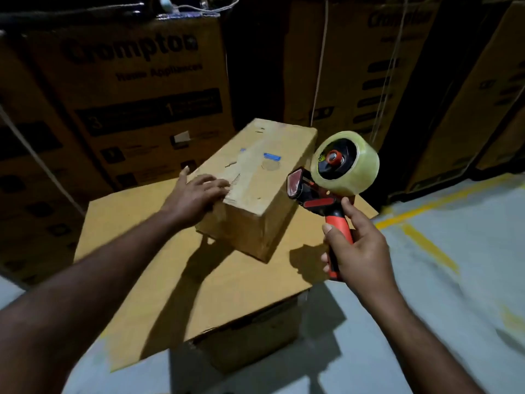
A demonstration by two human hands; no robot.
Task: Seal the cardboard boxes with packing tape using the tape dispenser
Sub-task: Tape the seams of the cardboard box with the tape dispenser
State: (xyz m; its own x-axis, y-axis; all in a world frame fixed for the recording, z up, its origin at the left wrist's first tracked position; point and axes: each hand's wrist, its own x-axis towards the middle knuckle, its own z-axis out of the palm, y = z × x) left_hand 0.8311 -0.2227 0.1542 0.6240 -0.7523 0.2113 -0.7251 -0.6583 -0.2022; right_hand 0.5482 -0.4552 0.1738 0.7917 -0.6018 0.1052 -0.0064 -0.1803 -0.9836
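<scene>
A small closed cardboard box (264,177) sits on a larger flat cardboard box (176,280) in the middle of the view. Tape and a blue strip run along its top. My left hand (196,194) rests flat on the near left corner of the small box, fingers straight. My right hand (360,251) grips the red and black handle of a tape dispenser (332,189) held in the air to the right of the small box. Its roll of clear tape (346,163) is on top, and the cutter end points left toward the box.
Tall printed cartons (136,89) stand stacked along the back and the right side (468,103), some tied with cord. Grey floor with yellow lines (426,243) lies to the right and in front of the large box.
</scene>
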